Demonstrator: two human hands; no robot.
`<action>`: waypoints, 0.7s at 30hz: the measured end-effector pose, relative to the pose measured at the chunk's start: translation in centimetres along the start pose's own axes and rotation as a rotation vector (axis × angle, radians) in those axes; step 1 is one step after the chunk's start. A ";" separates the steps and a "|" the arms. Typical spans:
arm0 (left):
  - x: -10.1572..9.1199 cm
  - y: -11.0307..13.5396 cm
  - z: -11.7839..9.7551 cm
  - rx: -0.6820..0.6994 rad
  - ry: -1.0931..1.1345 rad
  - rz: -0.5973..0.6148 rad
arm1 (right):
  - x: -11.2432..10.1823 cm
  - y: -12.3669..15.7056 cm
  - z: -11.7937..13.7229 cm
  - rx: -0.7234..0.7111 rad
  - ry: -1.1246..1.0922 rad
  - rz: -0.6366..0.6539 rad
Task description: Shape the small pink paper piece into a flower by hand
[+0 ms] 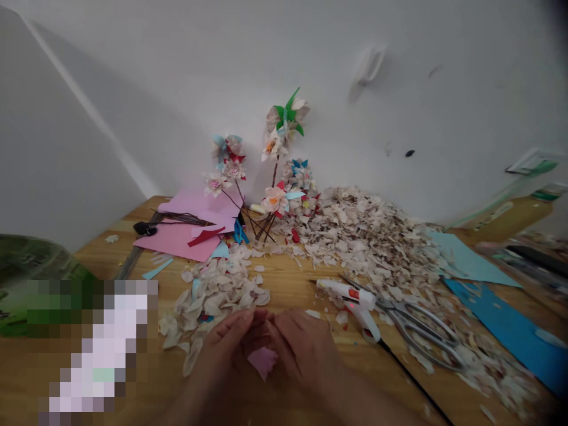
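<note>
My left hand and my right hand meet low in the middle of the head view, fingertips curled together. Between them shows a small pink paper piece with a notched edge; my fingers hide its upper part, so the exact grip is partly covered. Just beyond my left hand lies a loose heap of dried whitish petals. A white hot glue gun with a glowing red light rests to the right of my right hand, its nozzle pointing left. Large metal scissors lie against it.
Petal flowers on twig stems lean against the wall. A big petal pile covers the back right. Pink paper sheets lie left, blue paper right. A black cord crosses the front right. A green bag stands left.
</note>
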State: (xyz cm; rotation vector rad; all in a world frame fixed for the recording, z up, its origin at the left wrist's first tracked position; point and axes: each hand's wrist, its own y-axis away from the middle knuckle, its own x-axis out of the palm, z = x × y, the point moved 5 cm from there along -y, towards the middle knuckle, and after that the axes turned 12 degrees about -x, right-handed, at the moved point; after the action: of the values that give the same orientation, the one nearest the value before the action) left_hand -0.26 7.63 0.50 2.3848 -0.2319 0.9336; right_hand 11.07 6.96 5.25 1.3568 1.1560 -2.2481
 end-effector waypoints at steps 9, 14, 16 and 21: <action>0.7 0.2 0.2 -0.230 0.164 0.198 | -0.3 0.3 -1.1 0.116 -0.201 -0.081; 0.5 0.4 0.0 -0.273 0.233 0.322 | -1.3 0.6 -3.1 0.370 -0.248 -0.174; 0.3 0.4 0.0 -0.278 0.252 0.327 | -2.1 0.6 -3.7 0.403 -0.251 -0.180; 0.2 0.4 0.2 -0.284 0.259 0.333 | -2.2 0.2 -3.6 0.327 -0.469 -0.045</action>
State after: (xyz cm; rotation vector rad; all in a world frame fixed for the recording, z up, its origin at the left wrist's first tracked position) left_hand -0.10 7.16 0.71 1.9754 -0.6299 1.2569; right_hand 14.61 9.13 6.13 0.8217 0.6877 -2.6737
